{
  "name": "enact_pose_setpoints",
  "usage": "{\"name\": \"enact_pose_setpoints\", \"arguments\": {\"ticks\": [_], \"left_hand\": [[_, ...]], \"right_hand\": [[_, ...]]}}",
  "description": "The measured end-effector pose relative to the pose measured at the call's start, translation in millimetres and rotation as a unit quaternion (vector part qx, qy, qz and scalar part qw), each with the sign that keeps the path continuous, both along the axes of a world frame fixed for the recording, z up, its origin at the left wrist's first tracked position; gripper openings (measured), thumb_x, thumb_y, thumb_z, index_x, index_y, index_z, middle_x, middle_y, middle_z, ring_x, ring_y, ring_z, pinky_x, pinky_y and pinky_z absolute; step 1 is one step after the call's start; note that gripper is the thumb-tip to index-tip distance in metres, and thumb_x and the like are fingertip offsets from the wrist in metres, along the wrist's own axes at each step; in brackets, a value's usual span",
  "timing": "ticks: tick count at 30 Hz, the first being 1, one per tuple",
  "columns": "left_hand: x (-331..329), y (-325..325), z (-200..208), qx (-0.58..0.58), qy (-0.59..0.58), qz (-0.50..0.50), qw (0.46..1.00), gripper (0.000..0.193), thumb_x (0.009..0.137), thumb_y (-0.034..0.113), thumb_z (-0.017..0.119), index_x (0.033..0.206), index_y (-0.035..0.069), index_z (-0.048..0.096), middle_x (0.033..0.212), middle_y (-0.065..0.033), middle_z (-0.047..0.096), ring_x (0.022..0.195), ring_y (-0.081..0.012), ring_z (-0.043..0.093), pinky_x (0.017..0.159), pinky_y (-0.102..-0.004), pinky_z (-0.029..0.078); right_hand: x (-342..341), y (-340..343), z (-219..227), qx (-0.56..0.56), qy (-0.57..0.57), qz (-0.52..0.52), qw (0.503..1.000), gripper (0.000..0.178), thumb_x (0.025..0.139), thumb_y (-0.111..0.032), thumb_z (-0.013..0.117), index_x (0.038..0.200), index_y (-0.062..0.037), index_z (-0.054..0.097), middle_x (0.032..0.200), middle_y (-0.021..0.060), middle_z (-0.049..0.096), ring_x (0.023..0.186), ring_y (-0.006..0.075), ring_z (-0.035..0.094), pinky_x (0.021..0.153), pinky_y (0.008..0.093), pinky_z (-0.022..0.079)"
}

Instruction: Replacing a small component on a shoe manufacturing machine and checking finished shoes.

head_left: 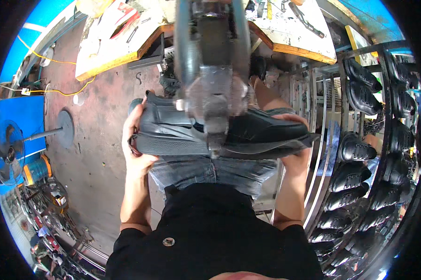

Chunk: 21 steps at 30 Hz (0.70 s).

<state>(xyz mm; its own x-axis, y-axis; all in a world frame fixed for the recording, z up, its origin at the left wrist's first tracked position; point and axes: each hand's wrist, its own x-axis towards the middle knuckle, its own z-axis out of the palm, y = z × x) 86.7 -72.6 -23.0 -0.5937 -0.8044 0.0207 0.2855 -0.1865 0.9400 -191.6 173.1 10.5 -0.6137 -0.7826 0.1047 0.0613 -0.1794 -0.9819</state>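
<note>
Black leather footwear (pixel 173 143) lies crosswise over my lap, under the head of a machine (pixel 215 100). I cannot tell whether it is one long boot or two shoes side by side. My left hand (pixel 135 137) grips its left end, with the thumb below and the fingers along the outer edge. At the other end, my right hand (pixel 297 140) is wrapped round the toe-like part and its flared edge. The machine head touches or hangs just over the middle and hides that stretch of leather.
A white-topped workbench (pixel 108 58) with scattered tools stands beyond the machine. On the right is a metal rack (pixel 383 154) full of black shoes (pixel 357 149). To the left are a standing fan (pixel 10 144), a yellow cable (pixel 80 93) and a blue panel (pixel 28 112).
</note>
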Motion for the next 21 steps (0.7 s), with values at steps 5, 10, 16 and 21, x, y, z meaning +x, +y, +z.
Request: {"name": "enact_pose_setpoints", "arguments": {"ticks": [5, 10, 16, 21], "left_hand": [[25, -27, -13, 0.001, 0.049, -0.013, 0.999, 0.112, 0.067, 0.013, 0.094, 0.159, 0.004, 0.031, 0.148, -0.0132, 0.053, 0.133, -0.0292, 0.057, 0.113, -0.0456, 0.047], [38, -41, -8, 0.001, 0.01, -0.013, 1.0, 0.102, 0.075, 0.02, 0.088, 0.159, 0.003, 0.032, 0.158, -0.0188, 0.043, 0.14, -0.0319, 0.051, 0.118, -0.0467, 0.04], [22, -38, 22, -0.303, -0.099, 0.037, 0.947, 0.102, 0.076, 0.052, 0.089, 0.154, 0.005, 0.044, 0.163, -0.0264, 0.035, 0.155, -0.0428, 0.027, 0.125, -0.0573, 0.018], [-35, 2, 100, -0.506, -0.229, -0.129, 0.822, 0.102, 0.068, 0.052, 0.091, 0.149, 0.004, 0.051, 0.153, -0.022, 0.05, 0.15, -0.0432, 0.036, 0.123, -0.0649, 0.017]], "right_hand": [[15, -28, -2, -0.048, -0.089, 0.086, 0.991, 0.077, 0.075, 0.005, 0.084, 0.141, 0.0052, 0.045, 0.14, 0.023, 0.059, 0.131, 0.0301, 0.06, 0.113, 0.042, 0.045], [37, -45, -1, -0.006, -0.066, 0.094, 0.993, 0.076, 0.075, 0.009, 0.083, 0.141, 0.0043, 0.046, 0.14, 0.0232, 0.06, 0.129, 0.0289, 0.061, 0.112, 0.0415, 0.047], [44, -63, 8, 0.033, 0.07, 0.082, 0.994, 0.069, 0.073, 0.0, 0.089, 0.134, -0.0012, 0.059, 0.13, 0.0145, 0.07, 0.122, 0.0228, 0.067, 0.103, 0.0368, 0.052], [49, -69, 40, 0.14, 0.19, 0.094, 0.967, 0.066, 0.074, -0.009, 0.09, 0.135, -0.0085, 0.063, 0.126, 0.0106, 0.072, 0.11, 0.0284, 0.073, 0.095, 0.0373, 0.056]]}}
